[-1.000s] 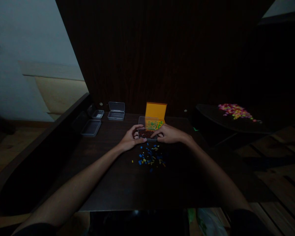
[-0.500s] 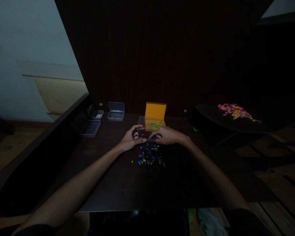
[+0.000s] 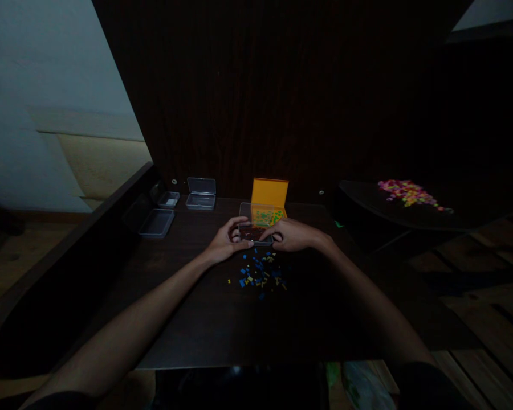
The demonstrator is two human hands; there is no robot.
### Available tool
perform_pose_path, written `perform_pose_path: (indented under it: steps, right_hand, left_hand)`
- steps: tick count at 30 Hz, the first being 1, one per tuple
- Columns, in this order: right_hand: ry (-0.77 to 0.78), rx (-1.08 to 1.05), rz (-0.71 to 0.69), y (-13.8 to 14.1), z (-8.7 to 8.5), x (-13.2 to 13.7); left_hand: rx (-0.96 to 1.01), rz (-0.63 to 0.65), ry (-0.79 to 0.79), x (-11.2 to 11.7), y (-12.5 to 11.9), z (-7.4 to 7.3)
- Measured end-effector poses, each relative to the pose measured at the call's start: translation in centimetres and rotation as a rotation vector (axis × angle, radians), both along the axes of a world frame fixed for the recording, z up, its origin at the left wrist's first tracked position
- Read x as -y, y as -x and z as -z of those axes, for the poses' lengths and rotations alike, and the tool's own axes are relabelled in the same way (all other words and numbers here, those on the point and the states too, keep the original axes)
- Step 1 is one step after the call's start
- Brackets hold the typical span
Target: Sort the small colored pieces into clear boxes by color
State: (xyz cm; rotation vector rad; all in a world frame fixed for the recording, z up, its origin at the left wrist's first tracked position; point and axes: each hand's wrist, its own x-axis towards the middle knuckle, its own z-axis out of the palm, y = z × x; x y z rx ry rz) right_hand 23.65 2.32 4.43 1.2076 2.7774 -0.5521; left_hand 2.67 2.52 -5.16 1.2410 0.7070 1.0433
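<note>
On the desk (image 3: 196,324), a clear open box (image 3: 263,244) shows reddish-brown bits (image 3: 248,234); the half-curled left hand (image 3: 223,245) grips its end, the right hand (image 3: 297,235), mostly folded, pokes inside, its hold unclear.

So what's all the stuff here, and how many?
Held box: 1, clear, between the hands
Inner bits: many, reddish, inside it
Lidded box: 1, orange, behind it
Little bits: many, green, in the orange box
Open boxes: 3, clear, back left
Loose pieces: many, blue and yellow, before the hands
Heaped bits: many, pink and yellow, right shelf
Tabletop: 1, dark brown, centre
Back panel: 1, dark brown, behind
Side panel: 1, dark, left
Wall: 1, pale, far left
Plastic bag: 1, greenish, bottom right
Floorboards: several, brown, lower right
Sleeves: 2, dark, bottom corners
Left hand: 1, bare, on the held box
Right hand: 1, bare, finger in it
</note>
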Motion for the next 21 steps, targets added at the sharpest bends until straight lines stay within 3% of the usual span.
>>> perform_pose_path:
  steps: [13, 21]
  right_hand:
    - [-0.033, -0.007, -0.020, -1.2, -0.5, -0.4]
    - [-0.042, 0.071, -0.003, -1.1, 0.2, -0.4]
  left_hand:
    - [0.002, 0.005, -0.007, -0.1, 0.0, 0.1]
    - [-0.003, 0.005, -0.011, 0.1, 0.0, -0.2]
